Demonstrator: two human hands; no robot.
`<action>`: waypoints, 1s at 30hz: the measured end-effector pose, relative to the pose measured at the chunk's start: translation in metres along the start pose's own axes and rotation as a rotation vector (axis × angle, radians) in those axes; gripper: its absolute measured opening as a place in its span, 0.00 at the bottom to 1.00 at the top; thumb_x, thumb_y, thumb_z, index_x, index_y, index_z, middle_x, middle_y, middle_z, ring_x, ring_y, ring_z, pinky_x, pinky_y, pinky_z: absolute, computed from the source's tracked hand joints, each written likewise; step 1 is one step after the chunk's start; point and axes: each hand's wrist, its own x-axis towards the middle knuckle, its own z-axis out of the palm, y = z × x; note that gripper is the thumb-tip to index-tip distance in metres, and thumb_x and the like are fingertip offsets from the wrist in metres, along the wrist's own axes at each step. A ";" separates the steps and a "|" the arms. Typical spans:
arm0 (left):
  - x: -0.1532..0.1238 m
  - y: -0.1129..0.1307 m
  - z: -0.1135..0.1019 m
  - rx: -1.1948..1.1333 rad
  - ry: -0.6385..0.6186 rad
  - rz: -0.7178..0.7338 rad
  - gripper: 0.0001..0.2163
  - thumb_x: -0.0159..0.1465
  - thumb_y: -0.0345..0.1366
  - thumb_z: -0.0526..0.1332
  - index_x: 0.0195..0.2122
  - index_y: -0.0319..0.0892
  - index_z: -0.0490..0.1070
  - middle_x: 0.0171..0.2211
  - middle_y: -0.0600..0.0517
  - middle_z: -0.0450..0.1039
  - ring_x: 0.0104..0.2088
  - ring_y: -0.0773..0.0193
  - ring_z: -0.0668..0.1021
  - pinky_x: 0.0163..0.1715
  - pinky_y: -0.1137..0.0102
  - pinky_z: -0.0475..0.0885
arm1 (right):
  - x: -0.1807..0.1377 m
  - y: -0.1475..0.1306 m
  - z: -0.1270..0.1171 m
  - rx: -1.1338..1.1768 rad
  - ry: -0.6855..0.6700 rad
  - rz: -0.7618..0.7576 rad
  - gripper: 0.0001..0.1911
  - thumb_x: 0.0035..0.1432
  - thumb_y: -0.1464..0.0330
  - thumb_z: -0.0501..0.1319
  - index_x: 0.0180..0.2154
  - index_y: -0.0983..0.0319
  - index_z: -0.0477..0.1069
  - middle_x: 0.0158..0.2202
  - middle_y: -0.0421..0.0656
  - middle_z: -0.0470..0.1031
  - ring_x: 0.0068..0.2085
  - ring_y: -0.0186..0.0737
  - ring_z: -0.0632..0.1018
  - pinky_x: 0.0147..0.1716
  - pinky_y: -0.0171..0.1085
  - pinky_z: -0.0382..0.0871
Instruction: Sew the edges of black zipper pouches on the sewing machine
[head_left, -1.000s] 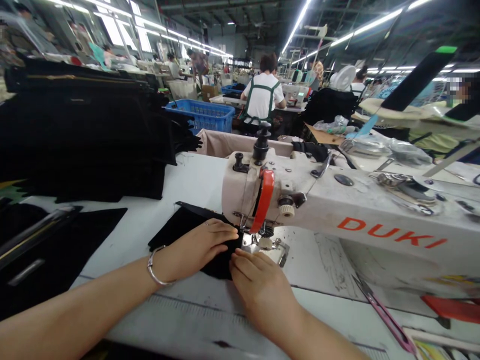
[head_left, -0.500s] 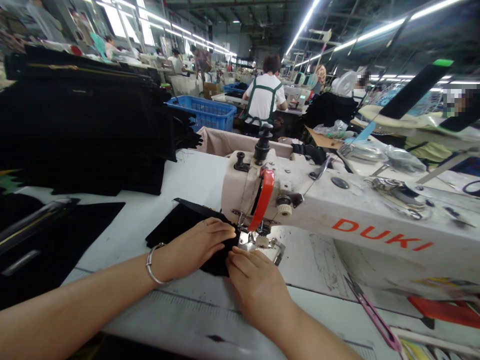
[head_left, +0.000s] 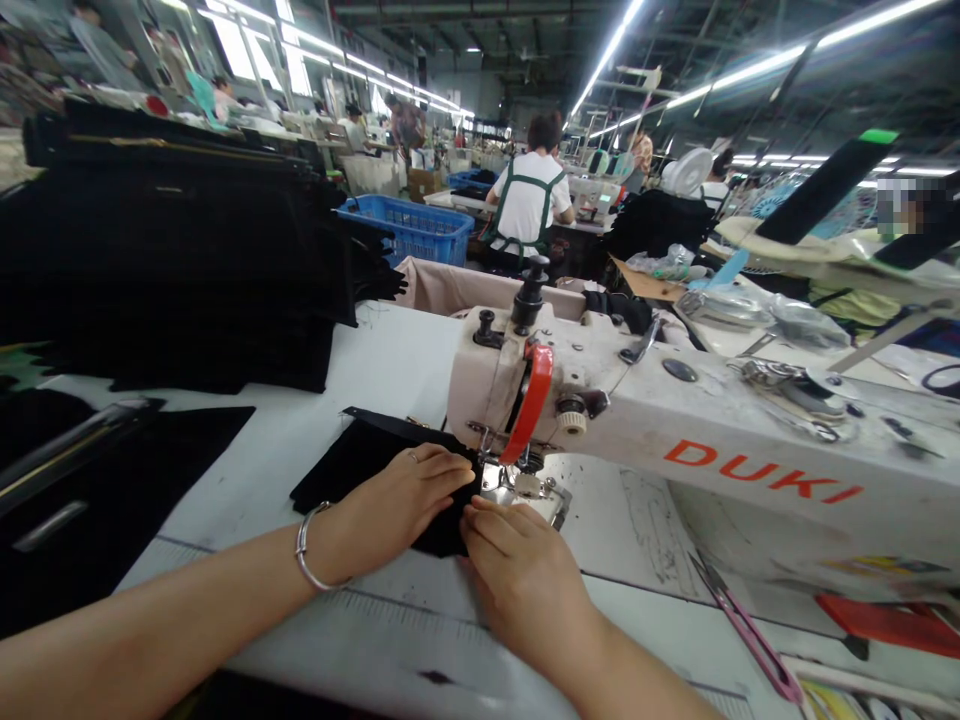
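A piece of black fabric (head_left: 352,460) lies on the white table under the head of a white DUKI sewing machine (head_left: 675,430). My left hand (head_left: 394,505), with a silver bracelet on the wrist, rests flat on the fabric with its fingers stretched toward the presser foot (head_left: 517,480). My right hand (head_left: 517,575) presses the fabric's near edge just in front of the presser foot, fingers extended and close together. A red guard (head_left: 529,405) hangs over the needle area.
A tall stack of black fabric pieces (head_left: 180,260) stands at the left, with more black pieces (head_left: 90,490) at the near left. Pink-handled thread snips (head_left: 746,630) lie at the right. A blue basket (head_left: 412,228) and a seated worker in white (head_left: 529,195) are behind.
Both hands have stayed on the fabric at the presser foot; the view has only shifted slightly.
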 end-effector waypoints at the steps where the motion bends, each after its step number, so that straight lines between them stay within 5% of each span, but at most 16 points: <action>1: -0.001 0.000 0.001 0.008 -0.003 -0.002 0.18 0.69 0.26 0.54 0.59 0.43 0.63 0.57 0.48 0.67 0.57 0.57 0.68 0.60 0.58 0.63 | 0.000 0.000 -0.001 0.000 -0.003 0.005 0.12 0.63 0.77 0.55 0.47 0.70 0.72 0.44 0.51 0.77 0.50 0.49 0.76 0.46 0.45 0.73; 11: 0.000 -0.002 0.003 0.070 0.028 0.028 0.18 0.70 0.27 0.53 0.60 0.44 0.63 0.57 0.48 0.67 0.58 0.57 0.68 0.60 0.56 0.64 | -0.001 0.005 0.001 0.007 -0.037 0.035 0.12 0.65 0.75 0.56 0.48 0.69 0.72 0.47 0.51 0.77 0.53 0.47 0.75 0.49 0.44 0.71; 16: -0.015 0.006 -0.002 0.012 0.068 0.169 0.21 0.67 0.41 0.61 0.60 0.41 0.64 0.59 0.45 0.67 0.61 0.55 0.66 0.64 0.56 0.63 | 0.001 0.011 -0.050 0.119 -0.332 0.139 0.21 0.61 0.75 0.61 0.55 0.54 0.69 0.56 0.38 0.73 0.60 0.43 0.68 0.62 0.49 0.55; 19: -0.024 0.009 -0.001 -0.005 0.076 0.208 0.14 0.70 0.37 0.58 0.56 0.41 0.68 0.55 0.47 0.71 0.57 0.60 0.71 0.60 0.62 0.68 | -0.001 0.024 -0.074 0.123 -0.442 0.209 0.33 0.54 0.84 0.60 0.56 0.51 0.66 0.58 0.36 0.70 0.61 0.43 0.66 0.62 0.49 0.54; 21: -0.027 0.011 0.002 -0.013 0.081 0.165 0.12 0.70 0.30 0.54 0.54 0.41 0.69 0.54 0.49 0.72 0.55 0.62 0.73 0.59 0.65 0.69 | 0.000 0.034 -0.070 0.081 -0.402 0.251 0.27 0.54 0.83 0.62 0.52 0.55 0.70 0.53 0.39 0.74 0.56 0.45 0.69 0.56 0.48 0.61; 26: -0.025 0.014 0.009 -0.019 0.102 0.077 0.15 0.67 0.26 0.53 0.54 0.40 0.68 0.53 0.47 0.71 0.55 0.59 0.72 0.59 0.60 0.69 | 0.004 0.048 -0.031 -0.133 -0.058 0.311 0.05 0.60 0.73 0.64 0.40 0.64 0.73 0.40 0.48 0.73 0.44 0.48 0.71 0.43 0.45 0.69; 30: -0.022 0.013 0.008 -0.065 0.174 0.064 0.12 0.71 0.32 0.55 0.54 0.43 0.69 0.50 0.50 0.73 0.50 0.61 0.74 0.54 0.63 0.72 | -0.001 0.033 -0.024 -0.102 -0.065 0.149 0.03 0.63 0.69 0.62 0.37 0.62 0.72 0.36 0.46 0.72 0.40 0.46 0.71 0.40 0.45 0.69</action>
